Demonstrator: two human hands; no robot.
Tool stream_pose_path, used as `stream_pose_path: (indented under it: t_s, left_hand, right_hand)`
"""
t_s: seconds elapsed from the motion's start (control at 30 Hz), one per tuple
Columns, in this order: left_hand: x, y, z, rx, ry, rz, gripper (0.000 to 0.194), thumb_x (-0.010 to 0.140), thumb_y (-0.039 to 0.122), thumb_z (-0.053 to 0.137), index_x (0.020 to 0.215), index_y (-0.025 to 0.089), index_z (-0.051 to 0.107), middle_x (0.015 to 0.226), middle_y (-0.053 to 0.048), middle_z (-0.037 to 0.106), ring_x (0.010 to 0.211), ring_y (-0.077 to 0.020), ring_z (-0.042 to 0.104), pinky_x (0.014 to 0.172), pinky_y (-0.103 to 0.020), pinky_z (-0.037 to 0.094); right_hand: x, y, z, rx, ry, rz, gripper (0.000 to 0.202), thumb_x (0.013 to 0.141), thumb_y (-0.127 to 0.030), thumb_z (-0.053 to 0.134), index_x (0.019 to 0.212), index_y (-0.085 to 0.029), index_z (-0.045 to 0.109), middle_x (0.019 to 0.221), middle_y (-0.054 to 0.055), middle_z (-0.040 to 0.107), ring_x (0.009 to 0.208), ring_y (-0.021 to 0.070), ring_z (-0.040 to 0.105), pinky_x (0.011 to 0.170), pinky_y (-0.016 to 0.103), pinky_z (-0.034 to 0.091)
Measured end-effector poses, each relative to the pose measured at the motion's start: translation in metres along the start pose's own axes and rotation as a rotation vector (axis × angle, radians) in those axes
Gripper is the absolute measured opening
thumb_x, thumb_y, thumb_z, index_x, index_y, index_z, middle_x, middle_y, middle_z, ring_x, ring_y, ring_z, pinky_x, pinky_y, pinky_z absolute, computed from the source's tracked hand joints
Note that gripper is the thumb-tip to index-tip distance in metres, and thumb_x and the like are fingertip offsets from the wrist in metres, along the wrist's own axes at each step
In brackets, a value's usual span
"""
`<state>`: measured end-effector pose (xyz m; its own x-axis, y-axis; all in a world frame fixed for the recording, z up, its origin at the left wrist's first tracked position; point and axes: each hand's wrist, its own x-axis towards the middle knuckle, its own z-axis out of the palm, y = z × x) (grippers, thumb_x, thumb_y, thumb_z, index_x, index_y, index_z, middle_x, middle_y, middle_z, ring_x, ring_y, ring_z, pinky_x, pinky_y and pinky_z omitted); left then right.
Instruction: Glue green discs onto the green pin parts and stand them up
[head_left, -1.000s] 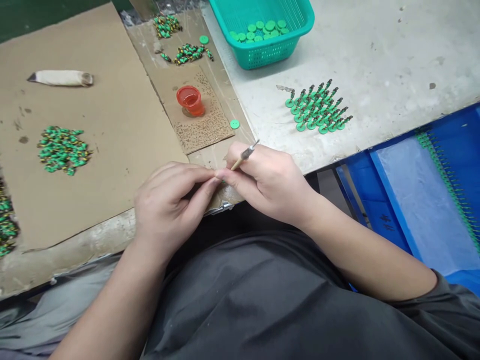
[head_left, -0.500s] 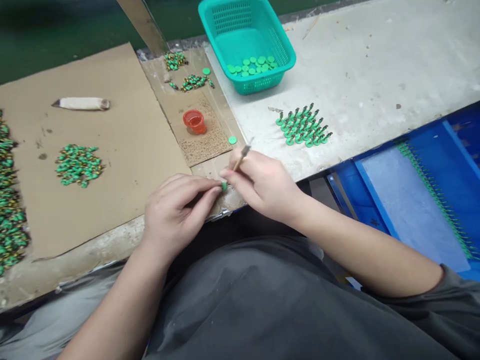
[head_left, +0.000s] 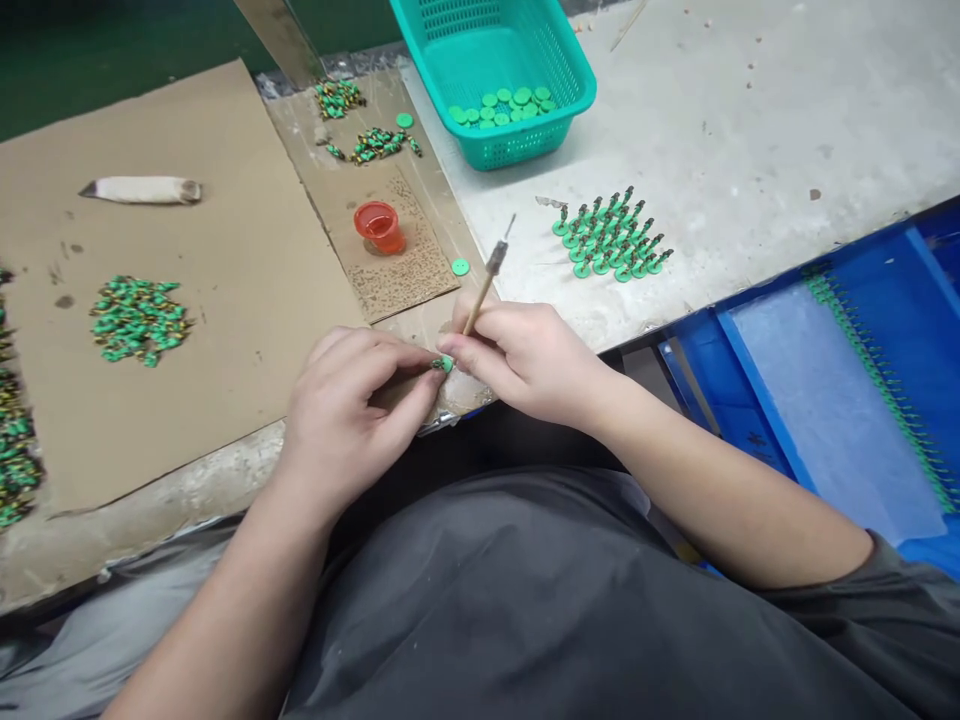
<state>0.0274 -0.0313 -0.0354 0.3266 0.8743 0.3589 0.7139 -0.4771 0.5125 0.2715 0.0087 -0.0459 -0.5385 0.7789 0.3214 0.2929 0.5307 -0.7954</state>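
In the head view, the left hand (head_left: 349,395) has its thumb and index finger pinched together on a small piece (head_left: 447,364), green with a darker end, just above the near edge of the tabletop (head_left: 750,150). The right hand (head_left: 540,360) has its fingers clamped on a thin brush (head_left: 486,285), whose bristles point up and away to the far side. The right thumb tip is just beside the piece; whether it touches cannot be told.

On the far side of the hands, a red cup (head_left: 381,228) with liquid in it stands on a spotted card (head_left: 420,275), and one loose green disc (head_left: 460,267) lies to the right of the card. Farther off are two small heaps of green and dark pieces (head_left: 379,145).

To the left, a large cardboard sheet (head_left: 247,250) carries a heap of green and yellow pieces (head_left: 140,320) and, farther away, a pale tube (head_left: 142,190) with a dark tip. To the right, rows of discs with upright stems (head_left: 611,238) stand near a teal basket (head_left: 517,152) holding green discs (head_left: 523,96). A blue bin (head_left: 757,400) is below, at the right.
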Motion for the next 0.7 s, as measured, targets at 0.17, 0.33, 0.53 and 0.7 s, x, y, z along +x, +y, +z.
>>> stream_pose_path:
  t_s: [0.17,0.33,0.53,0.7]
  left_hand:
    - [0.002,-0.001,0.001,-0.009,0.008,-0.008,0.017,0.111,0.039,0.077,0.095,0.031,0.077,0.093,0.003,0.087,0.089,-0.0204,0.077,0.089,-0.045,0.060]
    - [0.001,-0.001,0.001,-0.009,0.007,0.012,0.017,0.111,0.036,0.078,0.096,0.030,0.075,0.093,0.003,0.086,0.088,-0.0196,0.075,0.088,-0.043,0.059]
    - [0.000,-0.003,0.001,-0.009,0.005,0.033,0.015,0.112,0.032,0.079,0.098,0.029,0.074,0.094,0.003,0.085,0.091,-0.0183,0.074,0.091,-0.039,0.057]
    - [-0.003,-0.006,0.002,-0.005,-0.007,0.014,0.014,0.113,0.034,0.077,0.100,0.028,0.075,0.097,0.002,0.085,0.092,-0.0189,0.074,0.094,-0.039,0.057]
  right_hand:
    - [0.008,0.003,0.003,0.034,-0.056,-0.068,0.033,0.129,-0.037,0.056,0.102,-0.025,0.071,0.108,0.003,0.083,0.101,0.0204,0.081,0.099,0.032,0.062]
    - [0.010,0.005,0.003,0.044,-0.083,-0.058,0.035,0.129,-0.044,0.056,0.103,-0.026,0.071,0.105,0.003,0.082,0.099,0.0213,0.081,0.097,0.034,0.063]
    - [0.010,0.002,0.003,0.040,-0.080,-0.045,0.029,0.126,-0.040,0.060,0.102,-0.030,0.074,0.098,0.002,0.082,0.090,0.0245,0.080,0.091,0.038,0.064]
    - [0.014,0.007,0.009,0.057,-0.041,-0.076,0.021,0.122,-0.039,0.066,0.103,-0.036,0.076,0.091,0.003,0.083,0.083,0.0305,0.076,0.081,0.043,0.062]
